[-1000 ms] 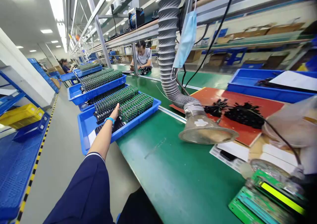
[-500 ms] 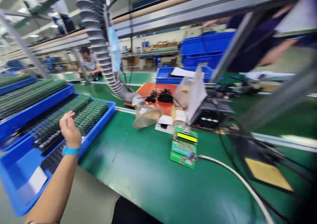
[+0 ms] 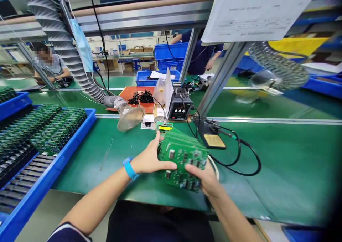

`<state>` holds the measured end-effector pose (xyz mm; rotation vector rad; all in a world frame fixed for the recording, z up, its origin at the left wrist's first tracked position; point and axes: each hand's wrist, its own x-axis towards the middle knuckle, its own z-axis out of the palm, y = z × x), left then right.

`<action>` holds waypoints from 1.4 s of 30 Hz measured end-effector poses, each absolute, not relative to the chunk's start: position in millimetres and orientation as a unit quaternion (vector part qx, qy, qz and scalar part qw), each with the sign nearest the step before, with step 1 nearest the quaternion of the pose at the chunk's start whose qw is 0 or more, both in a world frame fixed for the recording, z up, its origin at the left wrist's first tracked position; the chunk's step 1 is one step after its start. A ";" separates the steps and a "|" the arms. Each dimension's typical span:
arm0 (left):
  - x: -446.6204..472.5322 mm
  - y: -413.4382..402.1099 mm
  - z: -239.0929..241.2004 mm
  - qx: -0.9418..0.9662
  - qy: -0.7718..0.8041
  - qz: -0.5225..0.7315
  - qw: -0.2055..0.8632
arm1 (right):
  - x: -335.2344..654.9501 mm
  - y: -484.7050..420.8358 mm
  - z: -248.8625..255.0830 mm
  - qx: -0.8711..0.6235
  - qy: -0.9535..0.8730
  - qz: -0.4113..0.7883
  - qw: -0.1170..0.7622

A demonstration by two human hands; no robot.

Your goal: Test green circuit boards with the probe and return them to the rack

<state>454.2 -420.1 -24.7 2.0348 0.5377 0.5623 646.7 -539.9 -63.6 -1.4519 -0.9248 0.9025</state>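
Note:
Between my two hands is a fanned stack of green circuit boards, held tilted above the bench. My left hand, with a blue wristband, grips the stack's left side, thumb lying on the top board. On the right edge, my right hand clasps the boards with its thumb on the face and its fingers hidden underneath. Just behind the stack lies a green board with a lit yellow display, mostly covered by the boards. A white cable shows beside my right hand.
Left stands a blue tray with rows of upright boards. A grey fume hose ends in a clear hood. Behind are a soldering station and an iron stand with yellow sponge. Co-workers sit and stand across the bench.
My left hand has moved from over the blue tray to the bench middle. My right hand has come into view, and both now hold a stack of circuit boards. The view has turned right.

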 end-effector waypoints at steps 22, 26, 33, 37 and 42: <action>454.9 -456.3 -140.3 0.834 0.194 0.238 0.459 | 641.6 -554.2 -132.8 -0.674 -0.526 0.296 0.426; 450.4 -465.2 -108.4 0.796 0.232 0.225 0.511 | 640.0 -555.8 -105.9 -0.693 -0.479 0.292 0.452; 457.9 -492.3 -37.7 0.587 0.292 0.083 0.751 | 639.3 -562.6 -29.6 -0.578 -0.284 0.649 0.405; 456.0 -489.4 -39.9 0.631 0.365 0.029 0.684 | 641.0 -562.0 -30.2 -0.592 -0.239 0.669 0.381; 448.5 -476.6 -39.5 0.712 0.421 -0.011 0.562 | 644.2 -561.8 -38.9 -0.621 -0.281 0.641 0.354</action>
